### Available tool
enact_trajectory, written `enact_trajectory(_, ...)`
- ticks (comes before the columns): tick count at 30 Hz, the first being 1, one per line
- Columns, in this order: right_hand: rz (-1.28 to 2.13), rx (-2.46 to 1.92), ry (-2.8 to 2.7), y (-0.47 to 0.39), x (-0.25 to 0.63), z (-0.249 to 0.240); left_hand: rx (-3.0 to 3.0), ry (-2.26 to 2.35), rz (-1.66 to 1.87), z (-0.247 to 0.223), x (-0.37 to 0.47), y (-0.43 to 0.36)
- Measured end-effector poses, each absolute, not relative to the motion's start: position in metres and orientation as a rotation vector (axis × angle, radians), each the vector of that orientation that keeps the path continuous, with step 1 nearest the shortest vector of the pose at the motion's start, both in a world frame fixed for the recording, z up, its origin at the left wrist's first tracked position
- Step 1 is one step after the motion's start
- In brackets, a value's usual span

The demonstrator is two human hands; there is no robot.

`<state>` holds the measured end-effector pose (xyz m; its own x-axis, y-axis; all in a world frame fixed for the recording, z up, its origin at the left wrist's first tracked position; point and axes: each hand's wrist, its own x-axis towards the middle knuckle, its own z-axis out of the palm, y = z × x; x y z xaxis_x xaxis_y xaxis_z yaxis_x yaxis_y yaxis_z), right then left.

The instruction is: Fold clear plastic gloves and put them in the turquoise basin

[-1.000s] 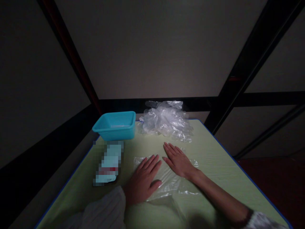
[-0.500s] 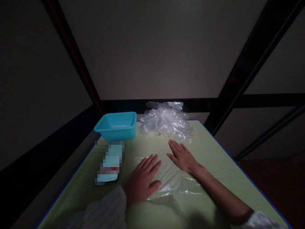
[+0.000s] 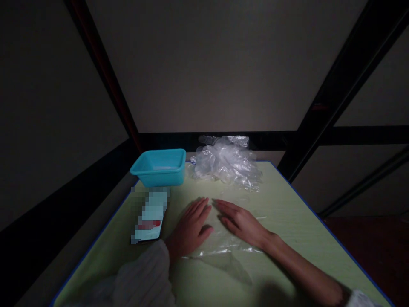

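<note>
A thin, see-through piece of plastic [image 3: 220, 251] lies spread on the table in front of me; its exact kind is hard to make out. My left hand [image 3: 191, 228] rests flat on its left part, fingers stretched and thumb apart. From the right, my right hand [image 3: 241, 221] lies palm down on the same plastic, fingers extended toward the left. The fingertips of both hands are close together with a small gap between. Just beyond them sits a crumpled heap of clear thin plastic pieces [image 3: 226, 162], resembling disposable gloves.
A turquoise plastic basin [image 3: 162, 177] stands at the table's back left corner. Nearer on the left lies a phone [image 3: 151, 215] with a lit, blurred screen. The pale green table [image 3: 297, 238] has a blue edge and stands by a wall.
My right hand has slid left and slightly toward me, closing the gap to my left hand. My left hand has moved slightly forward. The plastic's near edge has shifted and folded differently.
</note>
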<state>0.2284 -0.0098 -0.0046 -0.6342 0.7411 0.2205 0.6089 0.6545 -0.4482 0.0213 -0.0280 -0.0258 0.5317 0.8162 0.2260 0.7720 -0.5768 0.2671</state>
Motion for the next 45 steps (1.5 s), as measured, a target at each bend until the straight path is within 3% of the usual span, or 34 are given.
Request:
enact_trajectory(8, 0.804, -0.83, -2.697, -0.016, 0.23, -0.003, 2.677, 1.008, 0.401, -0.016, 0.028, -0.044)
enact_trajectory(18, 1.022, -0.749, -2.903, -0.001, 0.241, -0.015, 2.73, 0.961, 0.061, -0.017, 0.02, -0.036)
enact_trajectory(32, 1.105, -0.588, -2.923, -0.001, 0.248, -0.004, 2.747, 0.842, 0.181, -0.021, 0.015, -0.034)
enact_trajectory(39, 0.683, -1.005, -2.649, 0.01, 0.265, 0.008, 2.731, 0.983, 0.264, -0.021, 0.009, -0.029)
enact_trajectory(45, 0.462, -1.197, -2.633, 0.024, 0.276, -0.001, 2.73, 0.975, 0.1, -0.018, 0.014, -0.034)
